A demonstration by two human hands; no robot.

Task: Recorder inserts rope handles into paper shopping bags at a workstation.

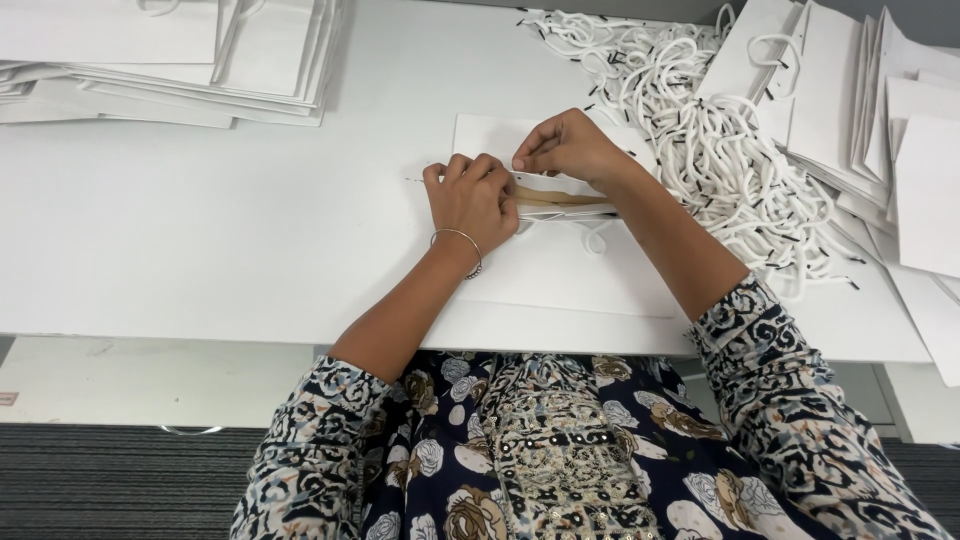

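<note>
White bench (200, 230), grey carpet below its near edge.

Item, centre: one flat white paper bag (560, 265) lying before me, mouth turned away; its brown inner lining shows at the opening.

My left hand (470, 200), bangle on the wrist, presses down on the bag's top edge, fingers curled; what lies under them is hidden.

My right hand (570, 148) just beside it, fingers pinched narrow at the rim; whether they hold a cord end I cannot tell.

Right rear: heap of white cord handles (720, 150) with dark tips, tangled, count unreadable.

Far right: stack of finished bags (900, 130), cut off by the frame.

Left rear: stack of flat bags (170, 60), top cropped.
</note>
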